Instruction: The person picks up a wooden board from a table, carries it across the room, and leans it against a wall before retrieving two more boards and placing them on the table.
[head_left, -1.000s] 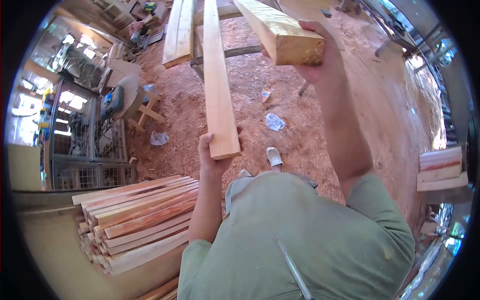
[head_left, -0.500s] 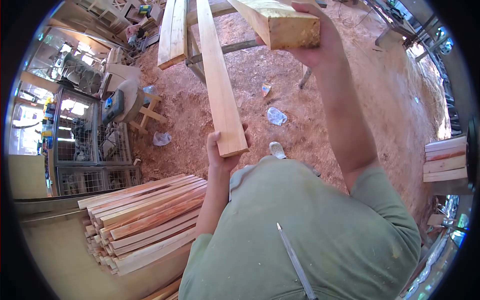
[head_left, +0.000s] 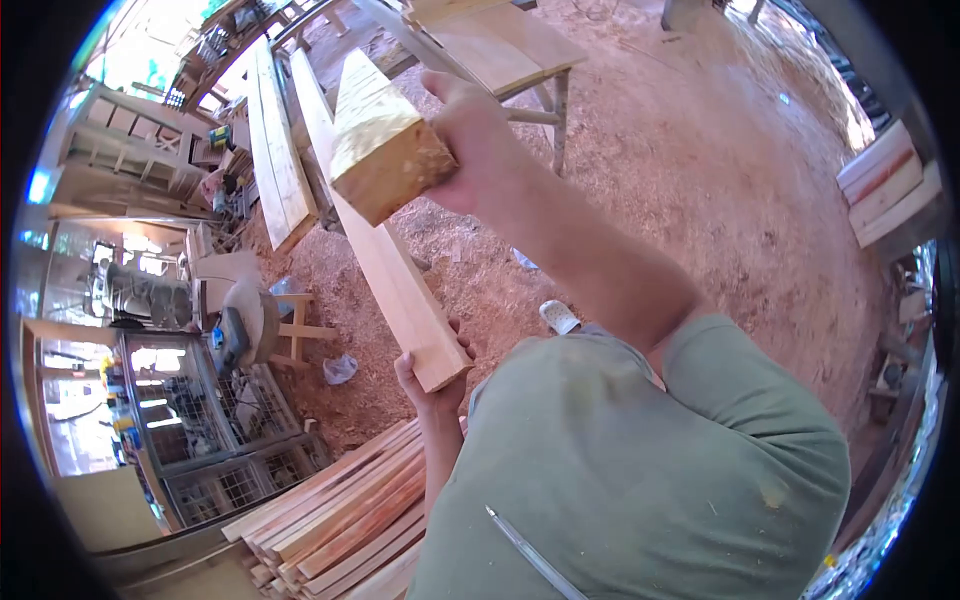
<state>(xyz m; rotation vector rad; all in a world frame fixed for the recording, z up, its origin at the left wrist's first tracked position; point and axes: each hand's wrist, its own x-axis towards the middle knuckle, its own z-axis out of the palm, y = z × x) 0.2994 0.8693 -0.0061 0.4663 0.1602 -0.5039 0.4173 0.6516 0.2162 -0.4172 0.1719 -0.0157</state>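
Gripping the thick beam point(head_left: 378, 145) by its cut end at upper centre, right hand point(head_left: 475, 140) wrapped shut. Left hand point(head_left: 427, 385), mid-frame, fingers curled under near end of flat plank point(head_left: 390, 280). Stacked slats point(head_left: 340, 515) lower left.

Left hand point(head_left: 428, 388): palm hidden under flat board point(head_left: 400, 290), near end. Right hand point(head_left: 478, 140): fingertips hidden behind square timber point(head_left: 385, 150), which covers part of the board. Slat stack point(head_left: 345, 520) below the board: cut off at the view's lower edge.

Head cam (fisheye) looks fwd/down, near left hand point(head_left: 428, 388), right hand point(head_left: 472, 140), sawdust floor point(head_left: 720, 200) beyond.
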